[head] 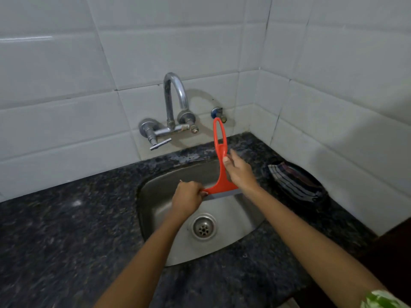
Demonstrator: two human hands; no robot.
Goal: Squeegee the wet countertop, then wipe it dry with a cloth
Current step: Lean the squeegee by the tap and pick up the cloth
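An orange squeegee (220,152) with a looped handle stands upright over the steel sink (160,190), its grey blade at the bottom. My left hand (188,196) pinches the left end of the blade. My right hand (239,170) holds the handle's lower part between thumb and fingers. A folded striped cloth (293,183) lies on the dark granite countertop (55,230) to the right of the sink. Water spots glisten on the counter strip behind the sink.
A chrome wall tap (173,103) arches over the sink's back edge, and a small blue valve (216,113) sits to its right. White tiled walls meet in a corner at the right. The sink drain (204,226) lies below my hands.
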